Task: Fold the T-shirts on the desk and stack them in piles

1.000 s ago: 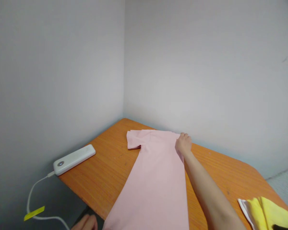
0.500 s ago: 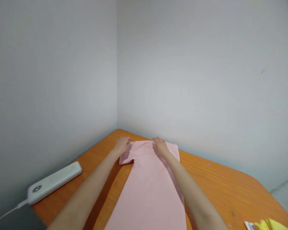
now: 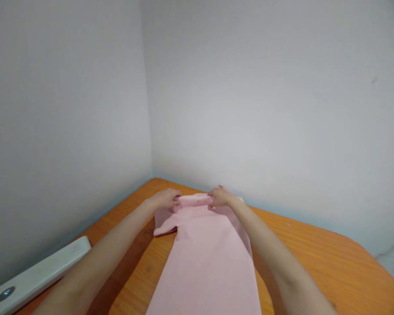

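A pale pink short-sleeved shirt (image 3: 203, 258) lies lengthwise on the wooden table, its far end toward the wall corner. At that far end my left hand (image 3: 167, 198) pinches the left part of the edge, near the left sleeve. My right hand (image 3: 220, 197) grips the same edge farther right. Between the two hands the fabric is raised and folded over in a narrow band. The left sleeve spreads out below my left wrist; my right forearm covers part of the shirt's right side.
A white power bank (image 3: 39, 273) with a small round display rests at the left, close to the wall. The orange-brown wooden table (image 3: 302, 249) meets two grey-white walls (image 3: 249, 96) at the back corner.
My hands have gone from lying on the shirt to gripping its far edge, which is now lifted and folded. The view has shifted; the yellow cloth at lower right is out of sight.
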